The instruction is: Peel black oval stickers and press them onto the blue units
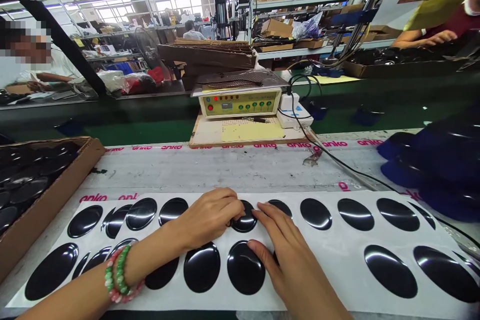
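Note:
White sheets (330, 280) bearing several glossy black discs lie across the front of the table. My left hand (215, 212), with bead bracelets at the wrist, has its fingers curled at the left edge of a black disc (244, 222) in the upper row; what its fingertips pinch, if anything, is hidden. On that disc's right side, the fingertips of my right hand (287, 245) touch the edge, thumb apart and fingers stretched out. Below, another black disc (245, 267) lies flat beside my right thumb.
A cardboard box (84, 160) of black round parts is at the left. Dark blue caps (431, 165) are piled at the right. Behind stand a control unit (240, 102) on a board and a black cable (345, 162). People work across the bench.

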{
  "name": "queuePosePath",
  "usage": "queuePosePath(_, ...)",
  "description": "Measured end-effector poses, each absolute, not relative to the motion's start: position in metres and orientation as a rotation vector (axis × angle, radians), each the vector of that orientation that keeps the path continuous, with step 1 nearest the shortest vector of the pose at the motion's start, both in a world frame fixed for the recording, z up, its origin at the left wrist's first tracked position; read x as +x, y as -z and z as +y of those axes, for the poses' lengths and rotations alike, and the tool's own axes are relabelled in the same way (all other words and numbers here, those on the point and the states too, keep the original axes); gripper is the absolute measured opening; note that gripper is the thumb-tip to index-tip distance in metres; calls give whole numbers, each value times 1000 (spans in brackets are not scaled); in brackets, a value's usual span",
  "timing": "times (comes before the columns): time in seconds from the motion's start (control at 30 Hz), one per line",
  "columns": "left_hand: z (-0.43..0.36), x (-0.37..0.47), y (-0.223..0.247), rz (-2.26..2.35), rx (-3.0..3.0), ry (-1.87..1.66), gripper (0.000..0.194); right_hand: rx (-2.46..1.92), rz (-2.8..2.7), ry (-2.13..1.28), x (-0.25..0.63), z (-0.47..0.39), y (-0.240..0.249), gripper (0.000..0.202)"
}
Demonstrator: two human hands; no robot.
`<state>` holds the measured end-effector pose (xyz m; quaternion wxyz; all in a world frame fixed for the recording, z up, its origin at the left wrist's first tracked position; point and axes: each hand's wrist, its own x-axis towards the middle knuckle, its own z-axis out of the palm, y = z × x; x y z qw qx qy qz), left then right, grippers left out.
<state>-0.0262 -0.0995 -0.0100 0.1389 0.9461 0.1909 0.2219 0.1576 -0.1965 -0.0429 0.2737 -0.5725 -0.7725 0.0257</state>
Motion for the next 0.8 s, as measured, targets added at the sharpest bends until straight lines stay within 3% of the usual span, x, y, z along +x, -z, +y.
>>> queuePosePath(0.27, -110, -40, -3, 894, 2085, -708, 35, -1510, -2137, -34, 158, -197, 38, 39)
queuePosePath(0.43, -98, -60, -34, 859, 1347, -1243, 39, -1494, -2098, 23, 161, -195, 46, 37)
queuePosePath(0.53, -97, -65, -56, 806, 1074, -1355, 37, -1490, -2034, 0, 163, -196, 46, 37)
queuePosePath(0.7, -134, -26, -56, 761, 815, -1143, 36, -1340, -1903, -56, 146, -218, 13, 54)
queuePosePath(0.8, -167, 11, -45, 522, 674, -763, 25, -1301, -1926, -92, 127, -234, -11, 40)
